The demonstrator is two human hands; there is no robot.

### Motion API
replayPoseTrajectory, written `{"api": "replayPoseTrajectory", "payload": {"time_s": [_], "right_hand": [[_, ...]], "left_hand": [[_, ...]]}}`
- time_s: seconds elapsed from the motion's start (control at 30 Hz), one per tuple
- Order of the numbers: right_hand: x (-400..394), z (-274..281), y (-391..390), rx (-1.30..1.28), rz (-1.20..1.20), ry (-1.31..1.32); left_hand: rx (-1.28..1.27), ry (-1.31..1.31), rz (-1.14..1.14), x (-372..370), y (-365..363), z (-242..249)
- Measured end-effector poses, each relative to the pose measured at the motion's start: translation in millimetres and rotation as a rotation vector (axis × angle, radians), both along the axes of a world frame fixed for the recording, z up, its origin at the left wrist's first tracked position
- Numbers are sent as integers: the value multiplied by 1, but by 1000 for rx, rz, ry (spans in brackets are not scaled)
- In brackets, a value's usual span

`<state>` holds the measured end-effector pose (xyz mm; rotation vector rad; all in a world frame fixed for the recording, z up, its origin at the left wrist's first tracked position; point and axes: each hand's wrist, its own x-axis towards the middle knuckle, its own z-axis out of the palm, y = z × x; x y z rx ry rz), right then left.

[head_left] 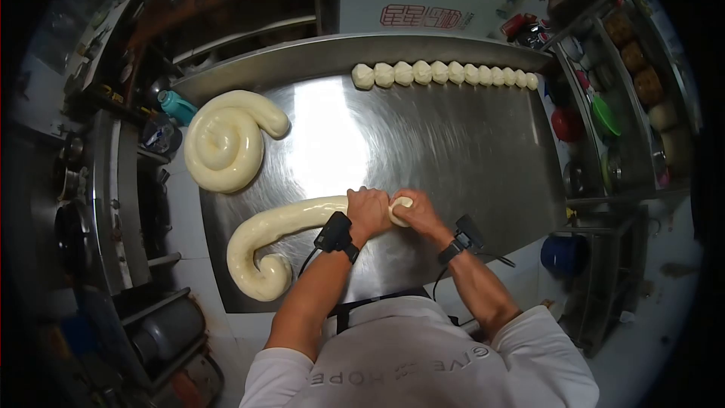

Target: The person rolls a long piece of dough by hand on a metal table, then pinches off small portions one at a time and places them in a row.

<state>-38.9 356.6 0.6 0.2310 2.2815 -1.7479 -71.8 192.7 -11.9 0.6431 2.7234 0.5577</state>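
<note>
A long, glossy rope of dough curls across the front of the steel worktable. My left hand is wrapped round the rope's right end. Close beside it, my right hand grips a rounded piece of dough at that end, its thumb pressed in. Whether this piece is still joined to the rope is hidden by my hands. At the back left lies a thick spiral coil of dough. Along the back edge runs a row of several dough balls, touching one another.
A raised steel lip borders the table's back. Behind it stands a white freezer. Shelves with bowls and a green basket are on the right. A teal bottle stands at the left edge, and a blue bucket sits at lower right.
</note>
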Motion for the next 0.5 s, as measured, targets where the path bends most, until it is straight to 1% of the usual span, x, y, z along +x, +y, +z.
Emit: {"api": "replayPoseTrajectory", "payload": {"time_s": [0.03,0.07,0.1,0.17,0.2,0.23,0.3,0.33,0.37,0.4,0.43,0.5], "right_hand": [[0,15,6,22,145,-96],[-3,30,9,43,292,-187],[1,44,7,46,297,-190],[3,65,4,-261,509,-222],[-6,41,9,-373,330,-237],[-24,27,12,-371,342,-223],[-78,11,11,-112,129,-33],[-123,5,-1,165,158,129],[-158,3,-16,444,170,278],[-186,4,-32,478,142,363],[-212,5,-50,511,113,448],[-259,5,-79,640,99,537]], "left_hand": [[6,-7,-1,-1,5,-2],[-30,-28,47,-6,9,-4],[-69,-51,97,-8,11,-5],[-42,-51,79,-16,10,-13],[-24,-59,48,-13,7,-15],[164,-115,71,-3,1,5],[43,49,-49,11,-3,-7],[35,78,-31,8,-7,-7],[165,112,-19,15,-9,-6],[295,145,-10,22,-11,-4],[291,156,-5,26,-15,-4],[328,214,6,31,-22,-3]]}}
